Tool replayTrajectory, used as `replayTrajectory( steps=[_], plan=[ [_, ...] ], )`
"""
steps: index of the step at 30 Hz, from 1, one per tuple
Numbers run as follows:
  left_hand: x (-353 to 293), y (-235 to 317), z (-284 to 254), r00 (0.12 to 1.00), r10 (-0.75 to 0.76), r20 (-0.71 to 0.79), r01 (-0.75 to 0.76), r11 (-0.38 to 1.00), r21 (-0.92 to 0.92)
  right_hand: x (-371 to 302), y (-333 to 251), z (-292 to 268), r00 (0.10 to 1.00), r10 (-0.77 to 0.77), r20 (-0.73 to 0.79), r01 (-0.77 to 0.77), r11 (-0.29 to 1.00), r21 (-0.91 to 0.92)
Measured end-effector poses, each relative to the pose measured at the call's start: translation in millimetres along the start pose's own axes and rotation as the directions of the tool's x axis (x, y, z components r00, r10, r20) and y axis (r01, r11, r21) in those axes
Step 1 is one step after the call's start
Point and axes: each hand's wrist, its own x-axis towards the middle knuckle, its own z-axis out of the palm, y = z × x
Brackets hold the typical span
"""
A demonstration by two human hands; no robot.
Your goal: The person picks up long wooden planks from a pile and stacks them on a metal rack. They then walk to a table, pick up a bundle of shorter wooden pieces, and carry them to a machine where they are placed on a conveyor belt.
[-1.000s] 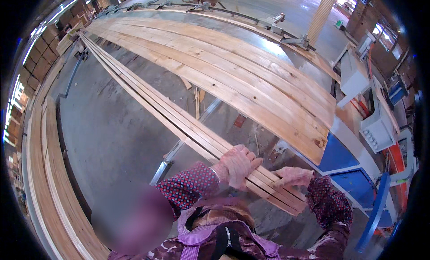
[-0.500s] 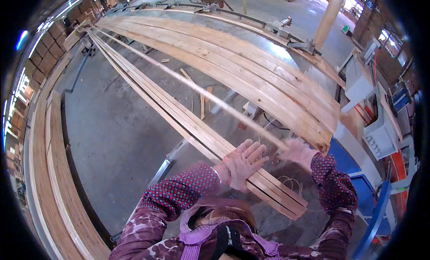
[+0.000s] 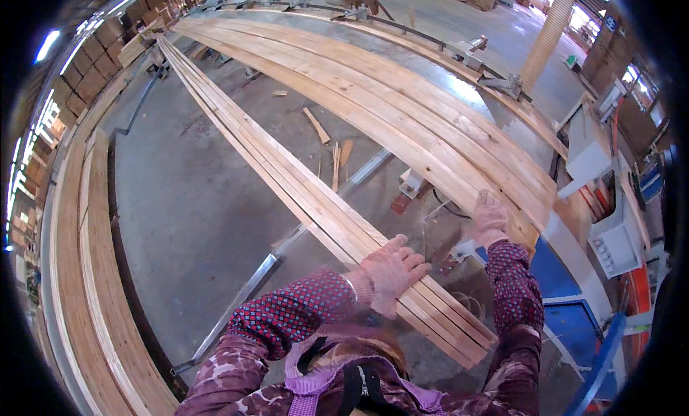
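Both my hands wear pale pinkish gloves. My left hand (image 3: 391, 270) lies across the near part of a bundle of long, narrow wooden strips (image 3: 316, 204), its fingers bent over the far side. These strips run side by side from the far left to in front of my body. To the right, my right hand (image 3: 491, 219) is at the near edge of the wide wooden boards (image 3: 430, 147), fingers stretched over the top and holding nothing that I can see. Its thumb side is partly hidden.
Grey machinery (image 3: 613, 244) with blue panels stands at the right. Long stacked boards (image 3: 108, 287) curve along the left. A metal bar (image 3: 262, 269) crosses beneath the strips. Wood offcuts (image 3: 336, 165) lie on the concrete floor, and clamps (image 3: 470, 50) line the far side of the boards.
The loose strip that was blurred at my right hand no longer shows apart from the bundle. My right hand has moved up onto the wide boards' edge. My left hand stays on the bundle.
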Motion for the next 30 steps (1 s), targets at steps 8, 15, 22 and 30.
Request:
replayTrajectory(
  steps=[8, 15, 22, 30],
  plan=[
    [0, 0, -1, 1.0, -0.009, 0.007, 0.009, 1.0, 0.022, -24, -20, -2, 0.975, -0.03, 0.222, 0.0, 0.991, 0.134],
    [1, -3, 8, 1.0, -0.006, -0.002, 0.006, 1.0, -0.019, -84, -39, -54, 0.965, -0.205, -0.164, 0.256, 0.869, 0.424],
    [-29, 37, 38, 0.776, -0.35, -0.524, 0.339, 0.933, -0.121, -112, -26, -29, 0.624, -0.592, 0.511, -0.635, -0.002, 0.773],
    [23, 150, 101, 0.299, -0.951, 0.082, -0.632, -0.262, -0.729, -79, -43, -10, 0.18, -0.789, 0.587, -0.959, -0.006, 0.285]
  ],
)
